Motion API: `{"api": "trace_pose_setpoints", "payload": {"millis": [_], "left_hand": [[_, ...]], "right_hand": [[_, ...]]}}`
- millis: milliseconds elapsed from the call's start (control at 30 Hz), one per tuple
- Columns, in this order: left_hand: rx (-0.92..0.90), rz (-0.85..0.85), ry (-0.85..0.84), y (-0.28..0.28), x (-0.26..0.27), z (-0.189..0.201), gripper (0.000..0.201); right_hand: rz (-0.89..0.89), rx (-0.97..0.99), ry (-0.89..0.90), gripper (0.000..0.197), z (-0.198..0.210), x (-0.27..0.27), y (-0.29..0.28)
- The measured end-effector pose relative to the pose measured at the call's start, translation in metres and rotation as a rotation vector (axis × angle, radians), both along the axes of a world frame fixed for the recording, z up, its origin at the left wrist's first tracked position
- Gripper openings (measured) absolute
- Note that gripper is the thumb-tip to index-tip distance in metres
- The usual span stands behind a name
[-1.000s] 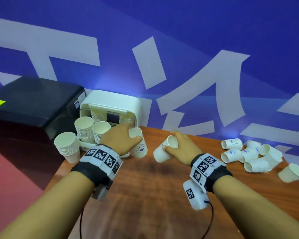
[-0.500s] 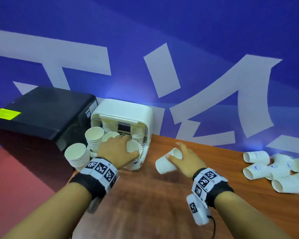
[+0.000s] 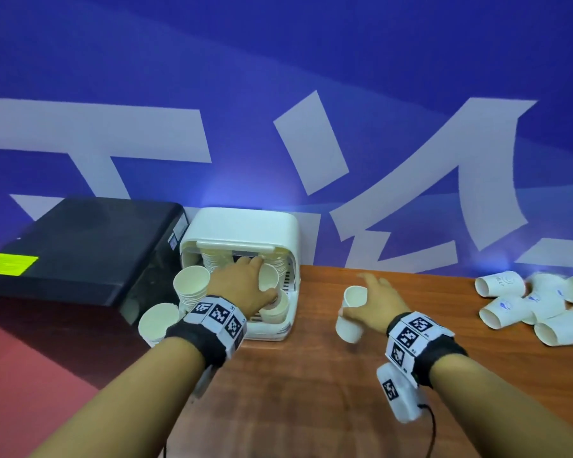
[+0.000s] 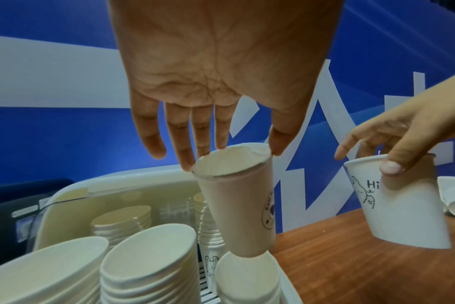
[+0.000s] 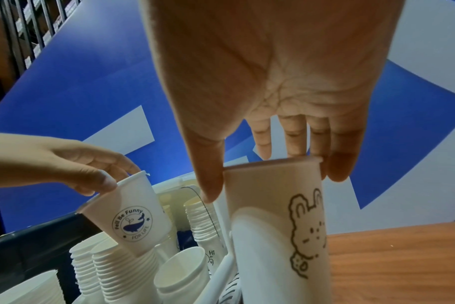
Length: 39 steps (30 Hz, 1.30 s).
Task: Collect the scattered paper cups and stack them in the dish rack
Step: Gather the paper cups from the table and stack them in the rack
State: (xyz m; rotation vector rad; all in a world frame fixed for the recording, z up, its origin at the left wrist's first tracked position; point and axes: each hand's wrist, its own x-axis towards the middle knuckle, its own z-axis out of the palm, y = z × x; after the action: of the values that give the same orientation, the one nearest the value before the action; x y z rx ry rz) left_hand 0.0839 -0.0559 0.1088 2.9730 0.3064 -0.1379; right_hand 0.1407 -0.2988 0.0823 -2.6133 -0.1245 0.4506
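- Left hand (image 3: 245,285) pinched the whale-print cup (image 5: 133,216) by its rim, base entering a stack (image 4: 247,277) in the dish rack (image 3: 245,226) at the worktop's (image 3: 311,391) far-left corner;
- Right hand (image 3: 377,305) gripped the rabbit-print cup (image 3: 353,312) above the worktop, right of the rack

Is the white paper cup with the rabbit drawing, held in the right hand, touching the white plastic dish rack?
Apart. The head view shows the rabbit cup in the right hand over the wooden table, separated from the dish rack.
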Motion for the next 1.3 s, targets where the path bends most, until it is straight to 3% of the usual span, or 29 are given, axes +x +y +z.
{"api": "trace_pose_setpoints", "payload": {"millis": [433, 633, 767, 1000, 1300], "left_hand": [[0.071, -0.137, 0.015, 0.001, 0.025, -0.033, 0.06], [0.11, -0.204, 0.076, 0.004, 0.035, -0.043, 0.068], [0.038, -0.224, 0.106, 0.01, 0.033, -0.044, 0.071], [-0.105, -0.17, -0.068, 0.037, 0.02, -0.03, 0.061], [-0.247, -0.057, -0.188, 0.069, 0.009, -0.028, 0.053]], "right_hand": [[-0.047, -0.141, 0.013, 0.07, 0.003, -0.003, -0.007], [-0.084, -0.128, 0.008, 0.07, 0.003, 0.005, -0.007], [-0.082, -0.121, 0.018, 0.07, 0.0, 0.006, 0.001], [0.078, -0.056, 0.009, 0.066, -0.007, 0.004, 0.056], [0.287, 0.048, -0.194, 0.068, -0.012, 0.004, 0.127]]}}
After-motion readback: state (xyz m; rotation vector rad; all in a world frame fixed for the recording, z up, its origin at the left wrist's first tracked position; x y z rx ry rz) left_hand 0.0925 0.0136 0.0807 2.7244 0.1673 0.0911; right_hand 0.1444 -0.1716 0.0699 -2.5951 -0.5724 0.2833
